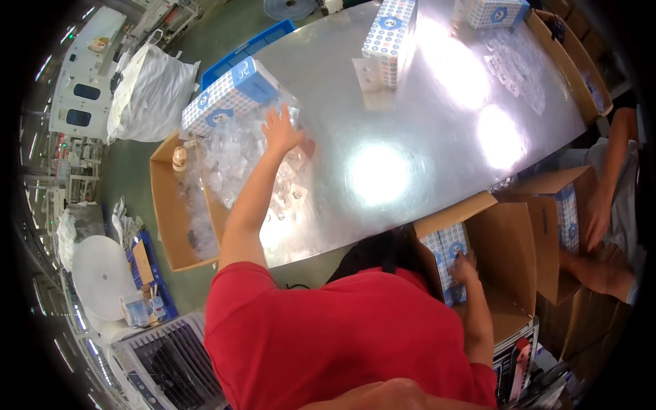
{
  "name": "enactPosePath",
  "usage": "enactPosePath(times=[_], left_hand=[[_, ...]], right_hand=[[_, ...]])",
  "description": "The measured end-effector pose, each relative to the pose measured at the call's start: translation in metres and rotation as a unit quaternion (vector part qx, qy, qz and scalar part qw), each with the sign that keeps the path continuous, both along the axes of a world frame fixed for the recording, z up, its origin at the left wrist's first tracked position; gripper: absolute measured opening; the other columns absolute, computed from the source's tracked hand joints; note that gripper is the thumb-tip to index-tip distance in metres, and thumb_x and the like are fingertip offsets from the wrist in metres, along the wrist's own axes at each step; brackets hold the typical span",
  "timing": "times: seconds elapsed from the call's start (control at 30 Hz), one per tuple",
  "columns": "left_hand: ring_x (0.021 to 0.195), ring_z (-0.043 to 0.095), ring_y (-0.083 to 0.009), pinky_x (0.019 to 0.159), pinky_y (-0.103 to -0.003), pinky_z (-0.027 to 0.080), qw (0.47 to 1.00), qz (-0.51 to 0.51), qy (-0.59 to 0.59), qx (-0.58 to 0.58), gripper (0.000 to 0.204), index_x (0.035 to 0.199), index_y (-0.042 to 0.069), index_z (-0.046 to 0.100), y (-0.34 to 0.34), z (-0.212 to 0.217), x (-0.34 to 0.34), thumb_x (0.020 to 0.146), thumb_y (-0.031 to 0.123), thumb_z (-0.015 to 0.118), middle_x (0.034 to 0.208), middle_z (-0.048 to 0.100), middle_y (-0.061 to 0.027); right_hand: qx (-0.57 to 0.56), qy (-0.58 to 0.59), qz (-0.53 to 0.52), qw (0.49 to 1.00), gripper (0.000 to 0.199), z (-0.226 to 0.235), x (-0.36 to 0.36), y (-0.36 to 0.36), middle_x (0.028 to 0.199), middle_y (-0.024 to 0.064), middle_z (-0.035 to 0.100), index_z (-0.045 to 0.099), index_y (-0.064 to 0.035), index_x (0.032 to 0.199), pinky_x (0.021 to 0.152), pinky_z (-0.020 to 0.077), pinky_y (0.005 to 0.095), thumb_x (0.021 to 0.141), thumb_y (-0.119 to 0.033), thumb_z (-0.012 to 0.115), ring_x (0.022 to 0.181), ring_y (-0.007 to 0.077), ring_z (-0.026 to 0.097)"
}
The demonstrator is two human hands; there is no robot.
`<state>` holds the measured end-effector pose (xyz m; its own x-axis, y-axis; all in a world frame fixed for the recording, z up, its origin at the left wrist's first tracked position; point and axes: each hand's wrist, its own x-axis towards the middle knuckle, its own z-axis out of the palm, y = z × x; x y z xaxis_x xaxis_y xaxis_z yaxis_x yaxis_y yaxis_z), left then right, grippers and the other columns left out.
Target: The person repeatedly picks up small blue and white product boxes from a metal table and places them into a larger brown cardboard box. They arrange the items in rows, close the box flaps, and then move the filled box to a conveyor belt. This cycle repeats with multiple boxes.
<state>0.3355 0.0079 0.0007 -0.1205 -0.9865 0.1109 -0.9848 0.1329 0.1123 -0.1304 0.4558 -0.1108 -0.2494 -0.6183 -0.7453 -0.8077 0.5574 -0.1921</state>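
My left hand (280, 134) is open above the metal tabletop, fingers spread and apparently holding nothing. It hovers at the right edge of a loose pile of clear, crinkled plastic pieces (229, 157). Just beyond it and to its left, on the table, lies the blue-and-white patterned cardboard box (217, 106), its long axis slanting away from me toward the right, with the blue end nearest my fingers. That is the relation that counts, as I judge it: the left hand is much nearer this box, while the right is well away, down on my other side.

My right hand (465, 269) is inside the tall, open brown cardboard carton (509, 239), fingers bent against slim blue-and-white printed boxes (441, 247) standing side by side, their long edges running roughly toward me. I can't tell whether it grips one or only rests there.

The carton wall hides part of those boxes, and their depth is unclear. I can't make out whether my left fingertips touch any plastic; glare washes out the nearby tabletop.
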Motion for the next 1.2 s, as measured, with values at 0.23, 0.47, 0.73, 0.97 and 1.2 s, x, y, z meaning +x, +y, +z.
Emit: enactPosePath(times=[0.23,0.47,0.73,0.97,1.2], left_hand=[[0.133,0.025,-0.0419,0.094,-0.067,0.028,0.985,0.094,-0.093,0.113,0.082,0.144,0.029,0.025,-0.062,-0.010,-0.025,0.072,0.022,0.063,0.148,0.023,-0.0161],[0.093,0.061,-0.0279,0.077,-0.037,0.049,0.993,0.009,0.092,-0.074,0.030,0.102,0.016,0.067,-0.042,-0.006,0.029,0.075,0.010,0.054,0.105,0.060,-0.0118],[0.100,0.057,-0.0315,0.086,-0.041,0.045,0.965,-0.039,0.255,-0.044,0.031,0.101,0.008,0.067,-0.069,-0.008,0.101,0.074,0.012,0.055,0.106,0.063,-0.0140],[0.128,0.034,-0.0365,0.095,-0.063,0.032,0.995,0.062,-0.022,0.069,0.057,0.134,0.019,0.044,-0.050,0.006,-0.012,0.079,0.021,0.058,0.142,0.035,-0.0150],[0.129,0.036,-0.0338,0.099,-0.056,0.032,0.994,-0.022,0.064,0.083,0.059,0.138,0.020,0.040,-0.052,-0.040,0.016,0.081,0.011,0.053,0.141,0.039,-0.0147]], right_hand=[[-0.120,-0.054,-0.040,0.990,0.072,0.007,0.015,0.013,0.137,0.0299,0.035,0.038,-0.0023,0.136,0.105,0.0330,0.0414,0.075,-0.028,0.067,0.128,0.0413,0.035],[-0.085,-0.131,-0.094,0.983,0.063,0.030,0.017,0.049,0.125,0.0257,0.051,0.044,-0.0007,0.132,0.094,0.0431,0.0381,0.079,-0.027,0.067,0.114,0.0346,0.052],[-0.082,-0.159,-0.059,0.982,0.057,0.033,-0.008,0.018,0.112,0.0244,0.060,0.047,0.0018,0.129,0.087,0.0471,0.0393,0.080,-0.022,0.064,0.104,0.0366,0.058],[-0.168,-0.105,0.009,0.980,0.054,0.076,0.017,-0.050,0.121,0.0247,0.054,0.046,0.0022,0.129,0.091,0.0441,0.0410,0.082,-0.020,0.061,0.109,0.0373,0.055],[-0.095,-0.096,-0.031,0.990,0.055,0.079,0.023,-0.004,0.124,0.0245,0.053,0.046,-0.0012,0.130,0.094,0.0424,0.0406,0.082,-0.023,0.061,0.113,0.0384,0.051]])
